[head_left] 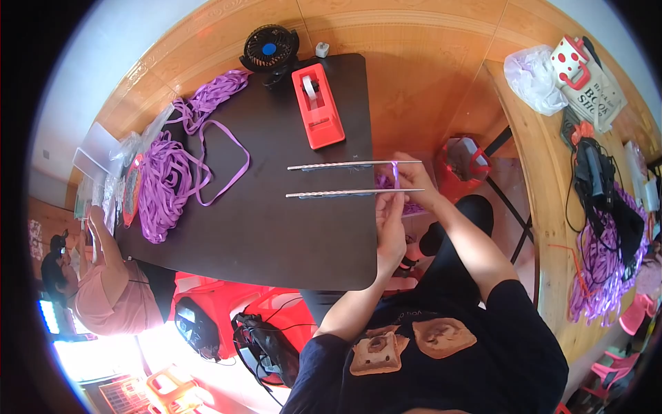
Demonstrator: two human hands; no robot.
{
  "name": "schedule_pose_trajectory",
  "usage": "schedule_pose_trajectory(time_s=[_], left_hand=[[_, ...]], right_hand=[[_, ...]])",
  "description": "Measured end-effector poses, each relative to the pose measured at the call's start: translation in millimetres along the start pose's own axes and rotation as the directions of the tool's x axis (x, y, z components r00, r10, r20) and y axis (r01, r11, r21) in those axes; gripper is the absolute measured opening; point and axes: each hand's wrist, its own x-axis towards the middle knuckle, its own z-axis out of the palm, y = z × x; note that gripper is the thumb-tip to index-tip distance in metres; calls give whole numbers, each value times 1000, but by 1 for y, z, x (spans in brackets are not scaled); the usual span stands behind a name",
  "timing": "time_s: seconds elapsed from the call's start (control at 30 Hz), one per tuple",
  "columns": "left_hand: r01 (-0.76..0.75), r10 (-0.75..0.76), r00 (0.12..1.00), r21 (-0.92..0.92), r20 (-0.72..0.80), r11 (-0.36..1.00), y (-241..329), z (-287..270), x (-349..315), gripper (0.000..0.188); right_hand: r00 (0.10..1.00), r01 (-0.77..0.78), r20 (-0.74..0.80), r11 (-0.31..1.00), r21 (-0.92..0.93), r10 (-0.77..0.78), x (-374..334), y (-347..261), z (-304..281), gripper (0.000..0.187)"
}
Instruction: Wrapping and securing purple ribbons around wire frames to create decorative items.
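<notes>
A short purple ribbon [396, 176] is stretched between two metal rods, the upper rod [331, 166] and the lower rod [331, 194], just off the table's right edge. Rods laid roughly parallel, their bare ends left overhanging, presumably so that ribbon can be passed round them freely; dark strips are seen along them on the dark table [276, 238], perhaps to fix them down. By the lower rod, the fingertips of the left hand [390, 234] appear pinched on the ribbon, likely to keep it taut. The right hand [416, 178] is curled beside the upper rod; what is grasped there cannot be told. A red tape dispenser [318, 107] is set beyond the rods, probably within reach. A loose purple heap [162, 183] is kept at the table's left, perhaps as supply, well apart from the rods; near the far edge stands a black fan [270, 48].
</notes>
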Motion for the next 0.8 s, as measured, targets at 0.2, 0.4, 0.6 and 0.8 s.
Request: schedule_pose_trajectory(time_s=[0.2, 0.4, 0.6, 0.8], left_hand=[[337, -332, 941, 177, -60, 925, -5, -13, -65, 10], [270, -280, 960, 247, 4, 931, -13, -50, -105, 6], [134, -180, 979, 369, 92, 920, 0, -72, -116, 9], [347, -363, 932, 252, 18, 903, 10, -69, -107, 14]], right_hand=[[842, -540, 170, 806, 241, 513, -67, 34, 38, 25], [816, -565, 270, 605, 561, 512, -122, 63, 60, 25], [759, -643, 343, 554, 528, 554, -149, 59, 67, 17], [599, -799, 424, 477, 365, 679, -164, 31, 71, 20]])
